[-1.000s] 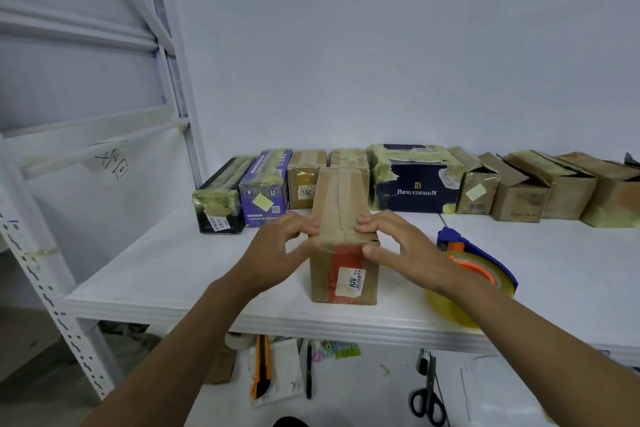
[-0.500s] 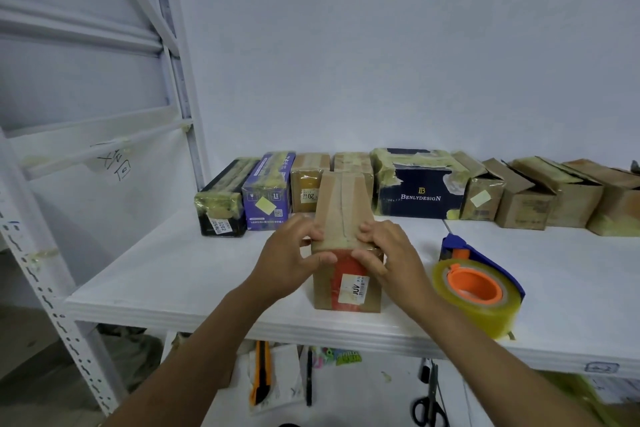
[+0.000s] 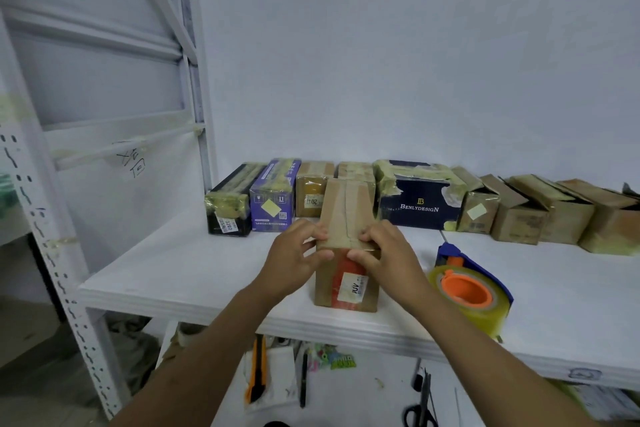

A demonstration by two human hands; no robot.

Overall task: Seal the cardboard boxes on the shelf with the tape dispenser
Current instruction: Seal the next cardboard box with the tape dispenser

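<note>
Fingers (image 3: 317,235) of the left hand (image 3: 294,255) and right hand (image 3: 389,253) curl over the near top edge of the brown cardboard box (image 3: 346,211), pinching its flaps closed; the box stands upright at the shelf (image 3: 180,267) near edge; the tape dispenser (image 3: 467,291) lies untouched just right of it; far row: left boxes (image 3: 273,199) carry tape; right boxes (image 3: 519,218) gape open, judged unsealed
</note>
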